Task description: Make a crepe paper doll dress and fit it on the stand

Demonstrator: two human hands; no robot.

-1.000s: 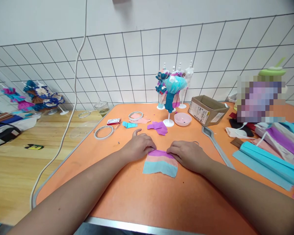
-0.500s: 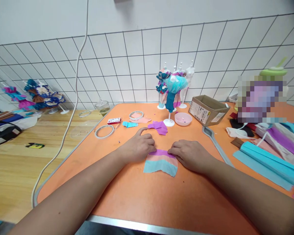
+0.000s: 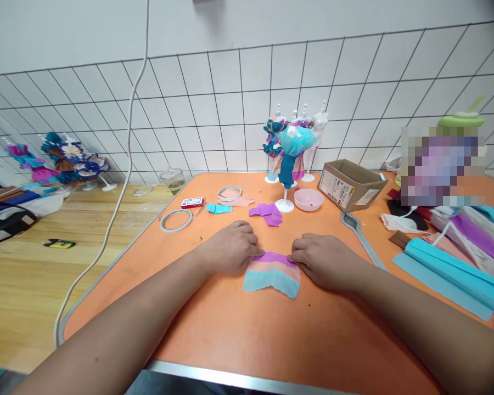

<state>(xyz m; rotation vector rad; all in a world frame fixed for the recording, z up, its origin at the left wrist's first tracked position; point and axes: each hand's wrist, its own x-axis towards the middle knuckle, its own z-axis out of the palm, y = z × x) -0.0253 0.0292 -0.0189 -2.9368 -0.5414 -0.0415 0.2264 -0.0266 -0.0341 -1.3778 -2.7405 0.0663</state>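
Note:
A small piece of striped crepe paper (image 3: 273, 267), purple, peach and light blue from far to near edge, lies on the orange tabletop. Its purple far edge is held at the left end by my left hand (image 3: 230, 248), fingers curled and thumb on the paper. At the right end of that same edge my right hand (image 3: 323, 257) is closed, thumb and fingertips pressed on the purple strip. Just beyond my hands lies a crumpled purple paper scrap (image 3: 267, 214). The fingertips' undersides are hidden.
Farther back are double-sided tape rolls (image 3: 175, 220), a blue scrap (image 3: 219, 209), a small red-and-white box (image 3: 192, 203), a mini dress form in blue paper (image 3: 288, 164), a pink bowl (image 3: 308, 199) and a cardboard box (image 3: 349, 186). Crepe paper rolls (image 3: 455, 274) lie at right.
My left index finger, stretched out before, has curled in with the others. My right hand has shifted slightly right along the paper's purple edge.

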